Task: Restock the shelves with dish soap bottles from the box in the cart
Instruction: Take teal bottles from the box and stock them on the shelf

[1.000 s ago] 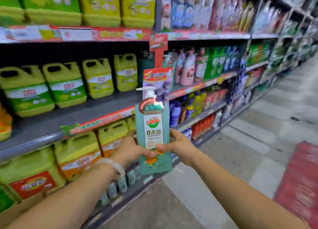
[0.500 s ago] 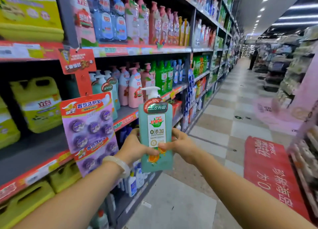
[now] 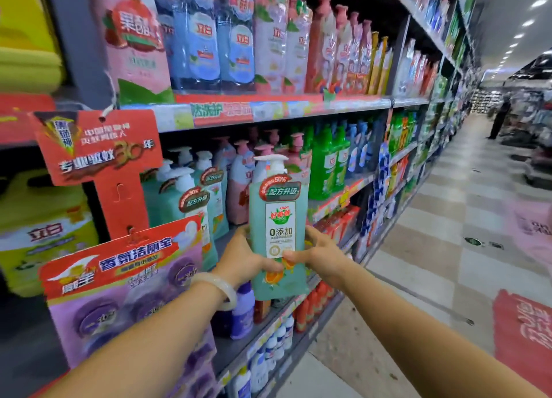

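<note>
I hold a teal dish soap bottle with a white pump upright in front of the middle shelf. My left hand grips its left side, thumb across the front label. My right hand grips its right side, thumb on the lower front. Matching teal pump bottles stand on that shelf just left of it, with pink pump bottles behind. The cart and box are out of view.
A red hanging sign and a purple toilet-cleaner card strip hang at the left, close to my left forearm. Yellow jugs sit far left. Green bottles stand to the right. The tiled aisle stretches right, with a red floor mat.
My view has swung right along the shelves and moved closer. The bottle in both hands now sits in front of the shelf with matching teal bottles.
</note>
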Demonstrator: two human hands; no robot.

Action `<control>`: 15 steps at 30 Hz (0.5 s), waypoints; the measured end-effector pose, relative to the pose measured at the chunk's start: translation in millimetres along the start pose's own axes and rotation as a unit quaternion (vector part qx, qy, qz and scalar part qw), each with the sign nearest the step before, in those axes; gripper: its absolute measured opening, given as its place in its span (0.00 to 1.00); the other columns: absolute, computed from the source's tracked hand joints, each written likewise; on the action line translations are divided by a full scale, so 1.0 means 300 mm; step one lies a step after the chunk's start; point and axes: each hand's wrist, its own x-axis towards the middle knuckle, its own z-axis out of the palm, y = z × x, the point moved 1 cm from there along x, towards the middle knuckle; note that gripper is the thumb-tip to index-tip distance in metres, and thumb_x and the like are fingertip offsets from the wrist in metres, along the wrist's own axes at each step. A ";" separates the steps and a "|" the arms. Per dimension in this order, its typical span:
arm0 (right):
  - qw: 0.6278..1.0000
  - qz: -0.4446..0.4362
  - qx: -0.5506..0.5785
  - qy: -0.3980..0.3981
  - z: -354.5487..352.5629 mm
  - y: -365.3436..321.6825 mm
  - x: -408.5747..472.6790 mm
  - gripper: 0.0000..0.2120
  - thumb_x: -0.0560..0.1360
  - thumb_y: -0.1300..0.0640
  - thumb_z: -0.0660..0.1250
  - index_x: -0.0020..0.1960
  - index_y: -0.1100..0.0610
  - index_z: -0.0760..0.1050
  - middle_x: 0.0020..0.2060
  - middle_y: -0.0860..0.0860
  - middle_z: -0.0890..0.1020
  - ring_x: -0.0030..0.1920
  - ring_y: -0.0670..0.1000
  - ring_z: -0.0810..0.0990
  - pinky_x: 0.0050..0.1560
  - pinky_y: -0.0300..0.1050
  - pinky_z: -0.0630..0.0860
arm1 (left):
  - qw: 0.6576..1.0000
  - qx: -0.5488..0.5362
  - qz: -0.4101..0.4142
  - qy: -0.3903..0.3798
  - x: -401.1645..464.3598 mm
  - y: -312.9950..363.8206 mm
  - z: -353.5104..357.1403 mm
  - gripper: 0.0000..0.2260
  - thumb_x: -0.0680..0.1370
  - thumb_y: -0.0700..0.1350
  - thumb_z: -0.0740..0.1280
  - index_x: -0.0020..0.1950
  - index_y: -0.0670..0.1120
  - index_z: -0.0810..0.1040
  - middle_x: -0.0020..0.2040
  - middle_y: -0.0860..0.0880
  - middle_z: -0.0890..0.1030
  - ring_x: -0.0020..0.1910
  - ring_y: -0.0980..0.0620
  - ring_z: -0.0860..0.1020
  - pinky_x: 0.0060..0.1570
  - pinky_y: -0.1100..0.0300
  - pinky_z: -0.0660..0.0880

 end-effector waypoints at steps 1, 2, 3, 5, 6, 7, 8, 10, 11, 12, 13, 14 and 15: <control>1.000 0.001 0.000 -0.008 0.003 0.006 0.044 0.22 0.68 0.71 0.72 0.55 0.51 0.73 0.47 0.46 0.83 0.48 0.52 0.83 0.52 0.52 0.80 | 1.000 0.007 0.000 0.007 0.039 -0.019 -0.013 0.45 0.45 0.45 0.81 0.61 0.43 0.73 0.54 0.47 0.82 0.50 0.48 0.82 0.50 0.47 0.80; 1.000 0.003 -0.001 -0.018 0.006 0.013 0.089 0.22 0.68 0.71 0.72 0.55 0.51 0.73 0.48 0.46 0.83 0.49 0.52 0.83 0.51 0.51 0.80 | 1.000 0.012 0.002 0.016 0.073 -0.037 -0.022 0.46 0.43 0.47 0.80 0.61 0.43 0.74 0.54 0.47 0.83 0.50 0.49 0.83 0.51 0.46 0.80; 1.000 0.005 -0.005 -0.030 0.009 0.021 0.132 0.23 0.68 0.70 0.72 0.57 0.52 0.74 0.49 0.48 0.83 0.50 0.53 0.83 0.51 0.52 0.80 | 0.999 0.014 0.001 0.029 0.097 -0.047 -0.028 0.46 0.43 0.47 0.80 0.62 0.43 0.74 0.54 0.47 0.83 0.51 0.49 0.82 0.51 0.46 0.80; 0.999 0.008 -0.013 -0.052 0.007 0.040 0.219 0.27 0.67 0.70 0.73 0.62 0.55 0.72 0.52 0.50 0.83 0.53 0.55 0.82 0.54 0.54 0.79 | 0.998 0.025 -0.004 0.066 0.130 -0.049 -0.034 0.44 0.47 0.43 0.81 0.62 0.43 0.73 0.55 0.48 0.82 0.52 0.49 0.82 0.53 0.47 0.79; 0.998 0.009 -0.014 -0.065 0.003 0.047 0.262 0.28 0.67 0.71 0.73 0.63 0.55 0.71 0.53 0.52 0.82 0.54 0.56 0.81 0.55 0.55 0.79 | 0.996 0.033 -0.003 0.086 0.148 -0.049 -0.029 0.41 0.50 0.40 0.81 0.61 0.44 0.72 0.55 0.48 0.82 0.53 0.49 0.81 0.54 0.47 0.79; 0.996 0.012 -0.016 -0.082 -0.003 0.055 0.306 0.29 0.67 0.71 0.73 0.63 0.54 0.71 0.53 0.53 0.82 0.55 0.56 0.81 0.55 0.56 0.78 | 0.994 0.036 -0.004 0.105 0.167 -0.052 -0.021 0.37 0.54 0.36 0.81 0.60 0.44 0.72 0.55 0.49 0.81 0.53 0.49 0.81 0.53 0.50 0.78; 0.995 0.014 -0.021 -0.101 -0.010 0.060 0.351 0.30 0.67 0.71 0.72 0.64 0.53 0.70 0.54 0.55 0.82 0.55 0.56 0.81 0.56 0.57 0.78 | 0.991 0.037 -0.003 0.125 0.189 -0.056 -0.012 0.34 0.57 0.32 0.80 0.58 0.45 0.71 0.54 0.49 0.81 0.53 0.50 0.80 0.52 0.53 0.78; 0.990 0.008 -0.032 -0.139 -0.021 0.062 0.441 0.32 0.66 0.72 0.73 0.65 0.53 0.69 0.56 0.58 0.81 0.55 0.55 0.81 0.55 0.55 0.79 | 0.985 0.043 0.000 0.170 0.228 -0.053 0.010 0.33 0.59 0.30 0.79 0.57 0.47 0.69 0.52 0.50 0.80 0.51 0.51 0.79 0.46 0.61 0.76; 0.987 0.006 -0.037 -0.156 -0.026 0.064 0.486 0.33 0.66 0.72 0.73 0.66 0.53 0.69 0.57 0.58 0.80 0.55 0.55 0.81 0.55 0.55 0.79 | 0.980 0.049 0.002 0.194 0.246 -0.051 0.020 0.34 0.59 0.30 0.78 0.59 0.47 0.68 0.52 0.51 0.79 0.51 0.52 0.78 0.42 0.67 0.75; 0.984 0.003 -0.041 -0.173 -0.029 0.060 0.526 0.33 0.66 0.73 0.73 0.66 0.53 0.69 0.57 0.58 0.80 0.54 0.54 0.81 0.55 0.54 0.80 | 0.975 0.057 0.003 0.216 0.263 -0.045 0.030 0.34 0.60 0.31 0.78 0.60 0.47 0.68 0.51 0.51 0.79 0.51 0.52 0.78 0.37 0.72 0.74; 0.981 -0.001 -0.046 -0.191 -0.029 0.060 0.565 0.34 0.66 0.73 0.73 0.66 0.53 0.68 0.58 0.57 0.80 0.54 0.53 0.81 0.55 0.54 0.79 | 0.970 0.070 -0.001 0.233 0.278 -0.036 0.040 0.34 0.61 0.31 0.78 0.61 0.46 0.67 0.51 0.51 0.78 0.51 0.53 0.77 0.34 0.74 0.73; 0.977 -0.006 -0.051 -0.209 -0.027 0.062 0.600 0.34 0.65 0.73 0.73 0.66 0.53 0.68 0.58 0.56 0.80 0.55 0.53 0.80 0.56 0.54 0.79 | 0.965 0.082 -0.012 0.249 0.295 -0.031 0.045 0.35 0.62 0.32 0.78 0.63 0.46 0.65 0.51 0.51 0.77 0.51 0.53 0.77 0.32 0.75 0.72; 0.973 -0.013 -0.055 -0.225 -0.023 0.065 0.633 0.33 0.65 0.73 0.73 0.66 0.55 0.68 0.58 0.55 0.80 0.56 0.53 0.80 0.56 0.53 0.79 | 0.959 0.096 -0.024 0.264 0.313 -0.028 0.049 0.35 0.63 0.33 0.77 0.64 0.46 0.64 0.51 0.51 0.77 0.49 0.54 0.76 0.30 0.75 0.71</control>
